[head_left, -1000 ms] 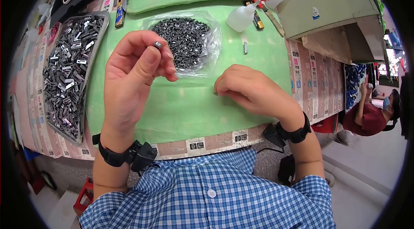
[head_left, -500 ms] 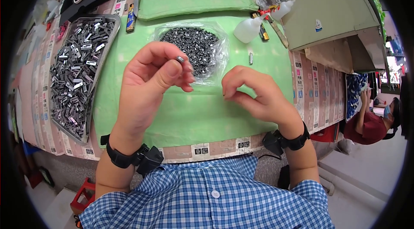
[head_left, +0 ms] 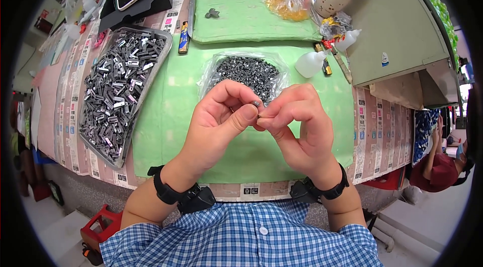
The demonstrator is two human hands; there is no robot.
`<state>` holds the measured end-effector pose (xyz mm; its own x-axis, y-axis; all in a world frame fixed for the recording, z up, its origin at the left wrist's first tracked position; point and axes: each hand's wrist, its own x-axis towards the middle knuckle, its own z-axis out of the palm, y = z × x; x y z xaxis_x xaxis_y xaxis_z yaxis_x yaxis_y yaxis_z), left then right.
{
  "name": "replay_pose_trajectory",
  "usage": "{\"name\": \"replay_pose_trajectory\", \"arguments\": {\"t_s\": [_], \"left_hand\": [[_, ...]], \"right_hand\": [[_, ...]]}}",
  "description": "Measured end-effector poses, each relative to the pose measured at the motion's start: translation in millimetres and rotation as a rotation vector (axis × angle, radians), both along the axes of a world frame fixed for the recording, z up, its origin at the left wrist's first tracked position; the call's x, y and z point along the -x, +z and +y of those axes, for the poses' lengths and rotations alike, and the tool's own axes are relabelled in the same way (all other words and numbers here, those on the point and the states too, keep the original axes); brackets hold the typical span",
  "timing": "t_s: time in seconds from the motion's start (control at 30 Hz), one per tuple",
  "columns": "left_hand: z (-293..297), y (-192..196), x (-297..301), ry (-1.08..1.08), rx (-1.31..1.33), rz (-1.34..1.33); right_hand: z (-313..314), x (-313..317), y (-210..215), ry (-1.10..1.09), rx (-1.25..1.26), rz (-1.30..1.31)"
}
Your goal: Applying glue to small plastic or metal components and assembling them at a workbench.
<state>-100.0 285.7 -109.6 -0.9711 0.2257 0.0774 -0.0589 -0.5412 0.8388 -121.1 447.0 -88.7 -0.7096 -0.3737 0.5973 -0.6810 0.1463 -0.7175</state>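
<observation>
Between both hands' fingertips [head_left: 250, 112] sits a small metal part [head_left: 257, 104].

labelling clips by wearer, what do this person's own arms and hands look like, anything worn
Both hands are bare, no gloves or rings visible. The left hand has a black strap with a small black box-like device at the wrist. The right hand wears a matching black strap and device. Forearms are bare up to short sleeves of a blue and white checked shirt with a white button.

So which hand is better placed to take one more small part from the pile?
Probably the right hand: the pile of small dark parts lies just beyond its fingertips, while the left hand pinches the small metal part.
</observation>
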Motion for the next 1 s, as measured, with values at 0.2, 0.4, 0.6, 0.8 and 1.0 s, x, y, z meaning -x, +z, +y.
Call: {"name": "replay_pose_trajectory", "arguments": {"t_s": [0.2, 0.4, 0.6, 0.8, 1.0], "left_hand": [[-0.1, -7.1, 1.6, 0.044, 0.054, 0.060], [3.1, -0.5, 0.0, 0.068, 0.066, 0.016], [3.8, -4.7, 0.6, 0.078, 0.052, -0.031], [4.5, -3.7, 0.0, 0.124, 0.088, -0.035], [5.5, -7.9, 0.6, 0.124, 0.093, -0.006]], "right_hand": [[0.6, 2.3, -2.7, -0.010, -0.069, 0.131], [-0.9, 2.7, -8.3, -0.006, -0.048, 0.155], [1.6, 3.6, -8.9, 0.025, -0.032, 0.162], [-3.0, 2.6, -7.3, -0.034, -0.054, 0.158], [-4.5, -0.6, -8.8, -0.066, -0.026, 0.071]]}}
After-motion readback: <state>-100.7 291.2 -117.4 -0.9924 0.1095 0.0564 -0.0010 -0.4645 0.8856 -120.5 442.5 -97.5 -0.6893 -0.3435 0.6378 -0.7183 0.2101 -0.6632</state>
